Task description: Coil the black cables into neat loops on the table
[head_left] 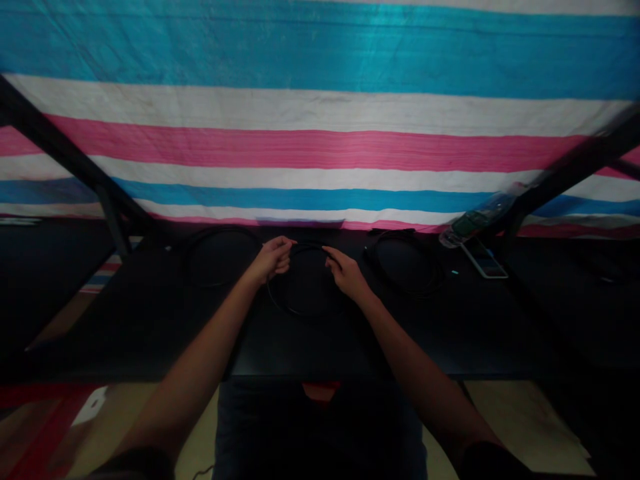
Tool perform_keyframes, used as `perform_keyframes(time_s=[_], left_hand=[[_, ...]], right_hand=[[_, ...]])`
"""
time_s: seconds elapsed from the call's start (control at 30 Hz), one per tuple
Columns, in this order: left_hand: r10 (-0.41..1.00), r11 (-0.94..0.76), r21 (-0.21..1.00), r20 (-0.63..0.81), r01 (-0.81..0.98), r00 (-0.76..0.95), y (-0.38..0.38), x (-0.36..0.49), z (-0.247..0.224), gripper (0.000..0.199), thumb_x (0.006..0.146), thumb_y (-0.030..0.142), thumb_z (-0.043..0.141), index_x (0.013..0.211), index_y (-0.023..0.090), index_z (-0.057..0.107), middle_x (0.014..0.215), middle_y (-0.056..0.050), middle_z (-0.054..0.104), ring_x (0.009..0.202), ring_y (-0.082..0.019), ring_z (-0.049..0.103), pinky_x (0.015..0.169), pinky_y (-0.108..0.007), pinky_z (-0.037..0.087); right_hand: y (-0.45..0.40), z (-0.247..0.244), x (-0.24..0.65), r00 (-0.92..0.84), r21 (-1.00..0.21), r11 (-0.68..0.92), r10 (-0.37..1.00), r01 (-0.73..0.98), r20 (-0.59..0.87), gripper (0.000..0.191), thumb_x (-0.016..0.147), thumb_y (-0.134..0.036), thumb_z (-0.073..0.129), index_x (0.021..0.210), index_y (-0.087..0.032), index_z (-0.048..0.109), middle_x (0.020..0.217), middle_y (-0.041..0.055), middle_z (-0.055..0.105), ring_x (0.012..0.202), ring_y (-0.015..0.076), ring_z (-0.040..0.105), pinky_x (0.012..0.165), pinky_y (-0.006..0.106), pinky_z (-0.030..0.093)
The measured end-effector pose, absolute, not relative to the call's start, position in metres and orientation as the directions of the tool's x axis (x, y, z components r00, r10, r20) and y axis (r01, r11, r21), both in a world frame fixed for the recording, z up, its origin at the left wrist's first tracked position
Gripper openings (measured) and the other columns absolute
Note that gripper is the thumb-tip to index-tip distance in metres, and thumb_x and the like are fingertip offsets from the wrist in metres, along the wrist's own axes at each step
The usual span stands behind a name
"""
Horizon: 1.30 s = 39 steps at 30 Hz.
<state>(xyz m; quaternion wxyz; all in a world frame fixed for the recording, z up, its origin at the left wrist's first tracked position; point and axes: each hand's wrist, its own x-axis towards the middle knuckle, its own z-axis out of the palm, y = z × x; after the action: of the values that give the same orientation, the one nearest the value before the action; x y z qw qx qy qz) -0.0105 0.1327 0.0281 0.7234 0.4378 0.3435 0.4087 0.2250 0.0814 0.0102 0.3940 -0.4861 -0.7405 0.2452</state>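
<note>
A black cable (pixel 295 311) is looped into a ring over the dark table (pixel 300 353), in front of my body. My left hand (pixel 275 259) is closed on the upper left part of this loop, fingers curled. On the upper right part, my right hand (pixel 345 270) pinches the same cable between thumb and fingers. Between the two hands the top of the loop runs across. Another coiled black cable (pixel 377 270) lies to the right of my right hand, and a further dark loop (pixel 220 229) rests left of my left hand.
A clear plastic bottle (pixel 480 217) leans at the back right beside a phone (pixel 484 260). Dark metal bars (pixel 65 147) slope at both sides. A striped sheet (pixel 320 150) hangs behind the table. Something red (pixel 55 427) is low at the left.
</note>
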Motion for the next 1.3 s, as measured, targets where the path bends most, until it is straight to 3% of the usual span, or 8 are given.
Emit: perform_keyframes(time_s=[0.17,0.27,0.37,0.5,0.63,0.83,1.03,1.3], left_hand=[[0.873,0.277,0.949,-0.182,-0.152,0.453,0.138,-0.025,0.029,0.027,0.08,0.034,0.076,0.093,0.02,0.057,0.052,0.011,0.031,0.04,-0.003,0.027,0.038,-0.015,0.021],[0.842,0.255,0.966,-0.199,-0.046,0.502,0.138,-0.03,0.03,0.023,0.078,0.033,0.078,0.086,0.019,0.061,0.053,0.01,0.033,0.04,-0.003,0.028,0.038,-0.016,0.019],[0.813,0.213,0.974,-0.223,0.081,0.537,0.137,-0.028,0.031,0.024,0.077,0.035,0.079,0.076,0.018,0.062,0.052,0.006,0.039,0.039,-0.004,0.032,0.037,-0.017,0.02],[0.786,0.151,0.966,-0.247,0.211,0.567,0.134,-0.025,0.032,0.024,0.078,0.039,0.077,0.073,0.019,0.066,0.053,0.002,0.047,0.039,-0.006,0.038,0.037,-0.018,0.024],[0.758,0.073,0.968,-0.209,0.238,0.617,0.131,-0.021,0.031,0.022,0.075,0.039,0.079,0.077,0.018,0.07,0.059,0.0,0.053,0.042,-0.006,0.041,0.037,-0.018,0.026],[0.789,0.038,0.98,-0.148,0.194,0.597,0.13,-0.014,0.023,0.024,0.072,0.035,0.08,0.073,0.017,0.065,0.057,0.003,0.05,0.043,-0.006,0.039,0.037,-0.016,0.023],[0.798,0.029,0.973,-0.162,0.231,0.58,0.133,-0.018,0.023,0.022,0.071,0.031,0.08,0.069,0.016,0.064,0.056,0.002,0.05,0.043,-0.006,0.04,0.038,-0.015,0.024],[0.665,0.087,0.97,-0.227,0.228,0.712,0.123,-0.011,0.031,0.022,0.067,0.031,0.082,0.068,0.016,0.065,0.057,0.001,0.053,0.042,-0.006,0.038,0.038,-0.018,0.022]], right_hand=[[0.079,0.032,0.251,-0.166,-0.832,0.3,0.954,0.467,0.251,0.034,0.089,-0.022,0.047,0.116,-0.014,0.065,0.079,0.0028,0.061,0.069,0.0145,0.054,0.067,0.028,0.044],[0.069,0.06,0.273,-0.374,-0.905,0.1,0.925,0.414,-0.069,0.032,0.085,-0.031,0.056,0.106,-0.013,0.071,0.066,-0.0016,0.054,0.057,0.0108,0.046,0.055,0.024,0.037],[0.054,0.09,0.291,-0.568,-0.865,-0.073,0.727,0.496,-0.387,0.035,0.082,-0.035,0.063,0.106,-0.012,0.073,0.062,-0.0037,0.051,0.051,0.0079,0.041,0.05,0.022,0.033],[0.037,0.115,0.32,-0.56,-0.77,-0.144,0.604,0.622,-0.566,0.031,0.079,-0.034,0.067,0.099,-0.012,0.074,0.061,-0.0037,0.05,0.051,0.0072,0.04,0.048,0.021,0.03],[0.027,0.115,0.349,-0.47,-0.728,-0.213,0.64,0.651,-0.608,0.034,0.081,-0.039,0.066,0.103,-0.013,0.07,0.062,-0.0041,0.049,0.05,0.0073,0.039,0.047,0.021,0.028],[0.012,0.086,0.325,-0.527,-0.751,-0.177,0.611,0.636,-0.591,0.044,0.09,-0.038,0.056,0.126,-0.013,0.059,0.07,-0.0012,0.055,0.057,0.0098,0.048,0.053,0.022,0.037],[0.011,0.069,0.289,-0.468,-0.726,-0.117,0.693,0.678,-0.549,0.04,0.092,-0.041,0.05,0.107,-0.01,0.071,0.06,-0.0034,0.046,0.051,0.0087,0.037,0.047,0.022,0.029],[0.013,0.064,0.265,-0.657,-0.738,0.022,0.475,0.674,-0.586,0.031,0.089,-0.026,0.056,0.109,-0.01,0.073,0.06,-0.0025,0.054,0.054,0.0096,0.046,0.052,0.021,0.035]])
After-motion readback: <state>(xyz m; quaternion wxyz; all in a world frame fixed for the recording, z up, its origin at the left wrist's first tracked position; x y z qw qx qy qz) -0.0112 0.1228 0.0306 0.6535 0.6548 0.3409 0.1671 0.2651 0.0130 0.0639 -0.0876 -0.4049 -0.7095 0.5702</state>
